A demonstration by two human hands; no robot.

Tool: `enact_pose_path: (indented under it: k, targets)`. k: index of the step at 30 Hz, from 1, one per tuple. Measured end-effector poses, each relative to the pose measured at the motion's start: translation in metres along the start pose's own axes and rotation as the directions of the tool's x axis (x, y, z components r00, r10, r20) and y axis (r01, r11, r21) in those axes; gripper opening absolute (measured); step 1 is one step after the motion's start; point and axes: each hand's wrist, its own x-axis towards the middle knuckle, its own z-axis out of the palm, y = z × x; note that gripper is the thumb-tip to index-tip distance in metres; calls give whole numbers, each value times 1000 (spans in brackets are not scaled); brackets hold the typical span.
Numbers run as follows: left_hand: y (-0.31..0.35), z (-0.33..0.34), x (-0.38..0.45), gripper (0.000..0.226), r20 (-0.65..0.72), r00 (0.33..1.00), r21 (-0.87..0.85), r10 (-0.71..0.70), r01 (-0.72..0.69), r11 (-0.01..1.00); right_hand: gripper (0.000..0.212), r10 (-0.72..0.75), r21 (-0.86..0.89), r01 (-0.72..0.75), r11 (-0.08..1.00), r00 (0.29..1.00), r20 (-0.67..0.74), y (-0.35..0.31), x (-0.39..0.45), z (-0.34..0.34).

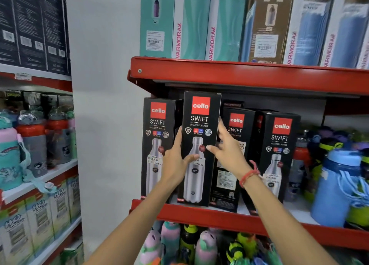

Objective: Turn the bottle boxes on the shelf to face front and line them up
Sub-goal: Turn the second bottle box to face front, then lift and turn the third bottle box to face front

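Note:
Several black Cello Swift bottle boxes stand on the red shelf. The second box from the left faces front at the shelf's front edge. My left hand grips its left edge, thumb across its front. My right hand holds its right edge, fingers behind the side. The leftmost box faces front, set slightly further back. A third box behind my right hand sits further back, a label panel showing lower down. The rightmost box faces front, angled a little.
Blue and green loose bottles crowd the shelf's right end. The red shelf above hangs low over the box tops and carries tall teal and blue boxes. Colourful bottles fill the shelf below. A white pillar stands to the left.

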Motion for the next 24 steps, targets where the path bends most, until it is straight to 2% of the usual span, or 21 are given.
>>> enact_pose_path:
  k: [4,10,12,15,17,20,22,24]
  targets:
    - [-10,12,3,97,-16,999,63,-41,42,997,96,46,-78,-55,995,992,-113,18,7,19]
    - [-16,21,3,93,-21,993,129,-113,115,985,80,-32,-303,-40,952,973,-229,27,5,28]
    - [-17,23,3,94,-31,993,142,-112,115,983,63,-101,-393,-23,919,951,-291,28,2,26]
    - [-17,28,2,93,-43,991,145,-131,135,980,48,-262,-476,26,879,862,-435,31,-5,25]
    - [-16,30,0,91,-46,991,165,-129,135,977,59,-272,-543,-79,836,799,-535,35,-10,26]
    - [-12,29,-6,87,-53,990,206,-130,138,969,92,-72,-490,-418,765,701,-710,38,-12,29]
    - [-8,27,-11,85,-45,992,240,-117,124,963,107,69,-402,-487,775,698,-713,35,-11,29]
    - [-3,25,-17,83,-24,994,260,-104,106,960,111,150,-346,-480,806,732,-665,31,-9,27]
